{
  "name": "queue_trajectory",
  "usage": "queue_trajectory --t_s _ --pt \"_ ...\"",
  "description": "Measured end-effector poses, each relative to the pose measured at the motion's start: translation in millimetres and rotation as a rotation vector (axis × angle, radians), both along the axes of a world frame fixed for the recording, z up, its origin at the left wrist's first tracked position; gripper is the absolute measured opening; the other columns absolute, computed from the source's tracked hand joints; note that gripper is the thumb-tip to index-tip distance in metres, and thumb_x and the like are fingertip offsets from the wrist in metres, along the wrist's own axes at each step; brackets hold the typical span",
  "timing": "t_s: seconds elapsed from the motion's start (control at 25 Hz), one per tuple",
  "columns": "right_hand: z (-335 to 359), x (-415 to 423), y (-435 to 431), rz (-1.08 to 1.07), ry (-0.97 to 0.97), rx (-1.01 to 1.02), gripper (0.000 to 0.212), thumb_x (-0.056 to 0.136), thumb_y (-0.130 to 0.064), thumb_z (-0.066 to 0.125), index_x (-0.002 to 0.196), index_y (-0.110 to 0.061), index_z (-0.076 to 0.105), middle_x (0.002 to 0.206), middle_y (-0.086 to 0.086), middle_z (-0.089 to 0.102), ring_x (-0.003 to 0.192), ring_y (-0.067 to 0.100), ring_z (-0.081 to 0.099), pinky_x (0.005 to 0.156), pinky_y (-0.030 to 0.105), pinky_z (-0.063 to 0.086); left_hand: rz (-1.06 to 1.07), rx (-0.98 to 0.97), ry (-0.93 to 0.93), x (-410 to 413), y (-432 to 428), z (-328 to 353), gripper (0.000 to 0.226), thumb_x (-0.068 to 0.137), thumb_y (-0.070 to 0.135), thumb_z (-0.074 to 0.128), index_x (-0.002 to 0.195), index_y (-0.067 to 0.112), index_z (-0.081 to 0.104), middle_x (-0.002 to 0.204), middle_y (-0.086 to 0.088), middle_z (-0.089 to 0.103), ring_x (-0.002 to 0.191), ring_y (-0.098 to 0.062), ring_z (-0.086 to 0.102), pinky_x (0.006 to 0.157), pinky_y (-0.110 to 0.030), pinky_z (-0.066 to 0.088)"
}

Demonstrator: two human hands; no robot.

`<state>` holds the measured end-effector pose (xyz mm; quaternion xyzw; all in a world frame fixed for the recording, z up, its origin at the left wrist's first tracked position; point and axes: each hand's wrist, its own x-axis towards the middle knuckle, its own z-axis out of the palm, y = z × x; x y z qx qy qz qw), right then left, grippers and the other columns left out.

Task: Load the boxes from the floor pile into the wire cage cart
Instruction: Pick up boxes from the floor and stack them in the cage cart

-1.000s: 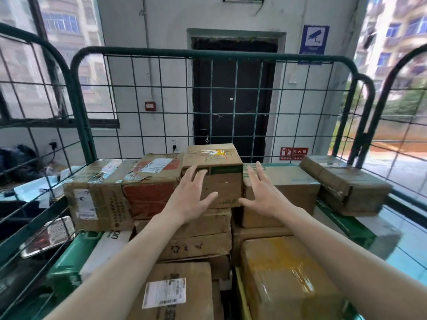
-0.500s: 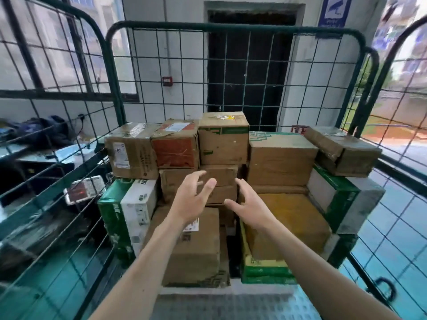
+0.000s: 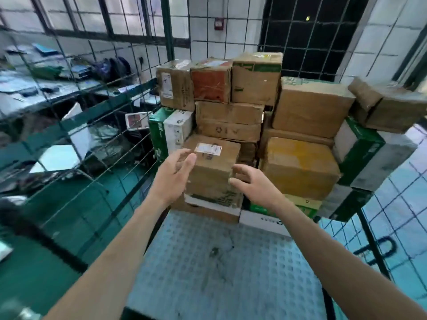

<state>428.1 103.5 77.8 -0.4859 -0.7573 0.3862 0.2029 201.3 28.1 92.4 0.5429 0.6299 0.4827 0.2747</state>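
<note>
Both hands are empty. Left hand (image 3: 172,174) and right hand (image 3: 254,183) show loosely spread, slightly curled fingers, and neither holds a box.

Change: the picture from one second back has both palms up at the top-row box (image 3: 256,82), the one with the yellow mark on its lid, at 12 o'clock in the stack. Half a second back they are off it and lower. Now they are lower again. The view tips down, so the bare deck plate (image 3: 219,262) of the wire cage cart (image 3: 97,144) fills the 6 o'clock half. The top-row box sits in its row, unmoved across all three pictures.

Reading: that box counts as loaded and let go, so the placement step is closed. The stack fills the far half of the cart and the near deck is free, so more load fits. The floor pile is not in view.

Position relative to grip: the labelled box (image 3: 215,167) at the front of the stack lies between the hands, left hand at its 9 o'clock, right hand at its 3 o'clock. Left fingertips overlap its left edge, but contact cannot be confirmed on either side. The top-row box is well apart, at 12 o'clock above both hands.

Open question: plain withdrawal, or a squaring nudge on the labelled box. Cannot tell which.
</note>
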Motion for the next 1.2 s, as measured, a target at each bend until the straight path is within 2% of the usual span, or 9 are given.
queue_trajectory --t_s 0.08,0.16,0.28,0.4,0.52,0.64,0.84,1.08,1.2 --pt "-14 -5 -35 0.069 -0.029 -0.017 0.057 0.098 -0.043 0.061 0.149 -0.024 0.046 0.149 -0.005 0.048 0.137 0.015 0.047 0.115 0.04 0.04 0.079 -0.039 -0.03 0 -54 -23 0.051 0.097 0.06 0.046 0.135 0.028 0.055 0.13 0.009 0.063 0.117 -0.006 0.06 0.099 -0.043 0.053" --pt "-24 -20 -72 0.137 -0.024 -0.074 0.053 0.099 -0.037 0.062 0.147 -0.02 0.047 0.147 -0.004 0.05 0.135 0.014 0.048 0.113 0.036 0.041 0.169 -0.068 -0.057 -5 -113 -38 0.045 0.098 0.057 0.047 0.132 0.028 0.056 0.123 0.016 0.063 0.117 -0.005 0.06 0.102 -0.048 0.052" --pt "-37 -69 -138 0.335 -0.024 -0.122 0.052 0.1 -0.031 0.062 0.147 -0.016 0.047 0.149 -0.002 0.05 0.135 0.015 0.05 0.113 0.037 0.042 0.337 -0.107 -0.049 -32 -206 -46 0.051 0.094 0.064 0.046 0.13 0.029 0.057 0.122 0.013 0.064 0.116 -0.006 0.06 0.102 -0.047 0.052" --pt "-42 -112 -193 0.457 0.011 -0.171 0.053 0.1 -0.027 0.061 0.149 -0.014 0.046 0.148 -0.002 0.05 0.132 0.013 0.052 0.105 0.034 0.048 0.449 -0.111 -0.062 -60 -274 -45 0.047 0.08 0.078 0.044 0.111 0.045 0.06 0.117 0.015 0.067 0.116 -0.011 0.063 0.101 -0.05 0.052" --pt "-49 -162 -264 0.617 -0.01 -0.199 0.051 0.101 -0.025 0.059 0.149 -0.012 0.045 0.145 -0.006 0.05 0.125 0.008 0.053 0.099 0.025 0.046 0.617 -0.1 -0.099 -86 -363 -50 0.038 0.081 0.076 0.046 0.102 0.049 0.063 0.115 0.012 0.069 0.11 -0.017 0.067 0.097 -0.053 0.053" --pt "-58 -215 -339 0.75 -0.009 -0.223 0.051 0.101 -0.022 0.06 0.148 -0.01 0.046 0.149 0.0 0.051 0.125 0.01 0.055 0.099 0.026 0.045 0.772 -0.087 -0.14 -108 -460 -60 0.039 0.079 0.078 0.048 0.102 0.049 0.062 0.113 0.021 0.068 0.112 -0.012 0.066 0.1 -0.052 0.052" --pt "-64 -283 -477 0.973 -0.018 -0.25 0.049 0.1 -0.021 0.061 0.146 -0.01 0.049 0.146 -0.001 0.052 0.117 0.005 0.056 0.092 0.019 0.045 0.995 -0.096 -0.161 -144 -615 -67 0.028 0.077 0.077 0.047 0.09 0.059 0.063 0.102 0.02 0.071 0.11 -0.012 0.067 0.1 -0.052 0.052" --pt "-79 -327 -612 1.165 -0.049 -0.279 0.047 0.1 -0.021 0.06 0.145 -0.01 0.05 0.147 0.0 0.053 0.118 0.007 0.059 0.096 0.025 0.048 1.172 -0.089 -0.202 -141 -757 -85 0.03 0.078 0.07 0.045 0.09 0.051 0.065 0.102 0.016 0.071 0.1 -0.026 0.071 0.091 -0.055 0.056" --pt "-81 -343 -665 1.233 -0.05 -0.279 0.046 0.1 -0.02 0.061 0.144 -0.01 0.052 0.144 -0.001 0.056 0.116 0.006 0.06 0.098 0.026 0.049 1.262 -0.084 -0.243 -139 -809 -93 0.038 0.079 0.07 0.045 0.096 0.044 0.065 0.104 0.015 0.071 0.104 -0.015 0.069 0.095 -0.053 0.055"
